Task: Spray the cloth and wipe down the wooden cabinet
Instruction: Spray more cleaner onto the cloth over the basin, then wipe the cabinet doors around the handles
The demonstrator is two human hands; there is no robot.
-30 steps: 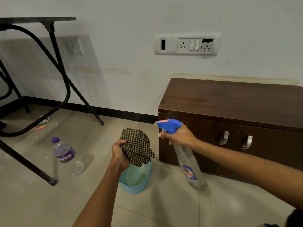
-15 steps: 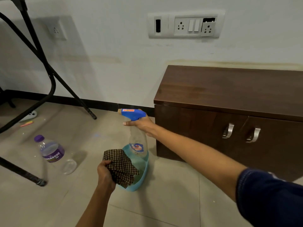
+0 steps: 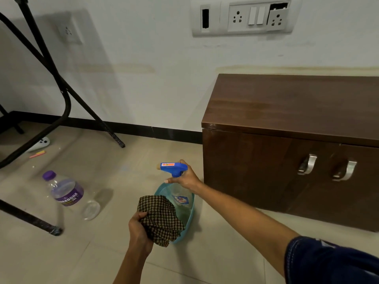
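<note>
My left hand (image 3: 138, 229) grips a bunched brown checkered cloth (image 3: 160, 219) low over the floor. My right hand (image 3: 185, 178) is wrapped around the neck of a clear spray bottle (image 3: 180, 196) with a blue trigger head (image 3: 172, 167). The bottle stands upright inside a light blue plastic basket (image 3: 189, 218), and the cloth overlaps the basket's left rim. The dark wooden cabinet (image 3: 287, 124) with two metal handles stands against the wall to the right, apart from both hands.
A clear water bottle (image 3: 65, 194) with a purple cap stands on the tiled floor at left. Black metal table legs (image 3: 61, 99) cross the left side. A small white object and a crayon lie near the wall. A switchboard (image 3: 242, 17) is above.
My right hand has brought the spray bottle left and down into the blue basket, where it stands upright. My left hand has lowered the cloth beside the basket.
</note>
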